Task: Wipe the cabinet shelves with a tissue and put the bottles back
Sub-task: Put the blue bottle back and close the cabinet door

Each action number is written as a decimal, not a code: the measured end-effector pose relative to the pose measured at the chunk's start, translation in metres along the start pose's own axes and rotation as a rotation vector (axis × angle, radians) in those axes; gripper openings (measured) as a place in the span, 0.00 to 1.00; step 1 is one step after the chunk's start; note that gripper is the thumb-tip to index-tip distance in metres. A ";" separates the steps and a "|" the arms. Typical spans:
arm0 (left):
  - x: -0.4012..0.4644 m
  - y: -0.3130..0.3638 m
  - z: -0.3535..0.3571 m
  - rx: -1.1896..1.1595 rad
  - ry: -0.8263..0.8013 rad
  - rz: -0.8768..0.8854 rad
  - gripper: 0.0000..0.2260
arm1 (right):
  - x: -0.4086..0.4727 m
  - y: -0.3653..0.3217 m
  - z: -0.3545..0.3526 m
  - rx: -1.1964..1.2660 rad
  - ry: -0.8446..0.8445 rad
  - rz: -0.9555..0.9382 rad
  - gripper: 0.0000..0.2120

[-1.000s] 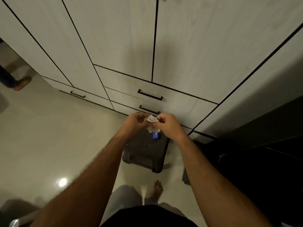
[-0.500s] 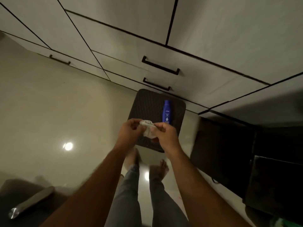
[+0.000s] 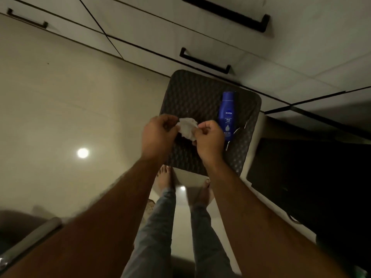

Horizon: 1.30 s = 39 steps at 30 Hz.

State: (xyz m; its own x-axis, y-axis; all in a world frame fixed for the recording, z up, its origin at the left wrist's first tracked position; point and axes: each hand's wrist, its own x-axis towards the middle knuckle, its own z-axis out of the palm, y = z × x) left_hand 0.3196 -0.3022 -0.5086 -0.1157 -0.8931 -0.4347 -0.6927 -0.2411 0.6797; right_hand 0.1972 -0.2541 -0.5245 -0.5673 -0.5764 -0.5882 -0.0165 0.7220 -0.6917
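A pale cabinet front of closed doors and drawers with black bar handles fills the far side of the dim scene, above a glossy floor that mirrors a round ceiling light at left. A dark, textured stool stands on the floor just in front of the lowest drawers, and a black unit sits in shadow to its right. A person in grey trousers stands barefoot at the stool's near edge, both forearms reaching forward over the seat. On the right half of the seat lies a blue Nivea bottle, on its side, cap pointing toward the cabinet. The left hand and the right hand are held close together above the stool, each with fingers curled, pinching opposite edges of a crumpled white tissue that bridges the small gap between them. The tissue hangs in the air over the middle of the seat. The bottle lies just to the right of the right hand, its lower end partly hidden behind the knuckles; whether the hand touches it cannot be told.
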 end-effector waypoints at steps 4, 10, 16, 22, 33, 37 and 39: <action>0.005 0.001 0.010 0.213 -0.044 0.171 0.08 | 0.005 0.001 0.003 -0.236 0.055 -0.117 0.02; 0.014 0.000 0.024 0.342 -0.150 0.175 0.10 | 0.010 0.008 0.006 -0.570 0.090 -0.211 0.05; 0.010 0.005 0.025 0.394 -0.134 0.183 0.11 | 0.011 0.000 -0.007 -0.598 0.044 -0.268 0.09; 0.000 0.037 0.031 0.171 -0.048 0.204 0.09 | 0.018 -0.008 -0.061 -0.395 0.164 -0.261 0.06; 0.020 0.088 0.089 0.107 -0.274 -0.073 0.14 | 0.075 0.002 -0.100 -0.426 -0.064 -0.095 0.15; 0.016 0.089 0.094 0.029 -0.330 -0.158 0.16 | 0.070 -0.001 -0.099 -0.302 -0.115 -0.078 0.14; 0.008 0.095 0.089 -0.055 -0.296 -0.149 0.16 | 0.061 -0.007 -0.106 -0.194 -0.101 -0.091 0.13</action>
State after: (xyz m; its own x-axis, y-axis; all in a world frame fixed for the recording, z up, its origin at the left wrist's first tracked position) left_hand 0.1897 -0.2986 -0.5005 -0.2233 -0.6994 -0.6790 -0.6790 -0.3882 0.6231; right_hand 0.0753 -0.2541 -0.5111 -0.4711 -0.6706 -0.5731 -0.2269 0.7199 -0.6559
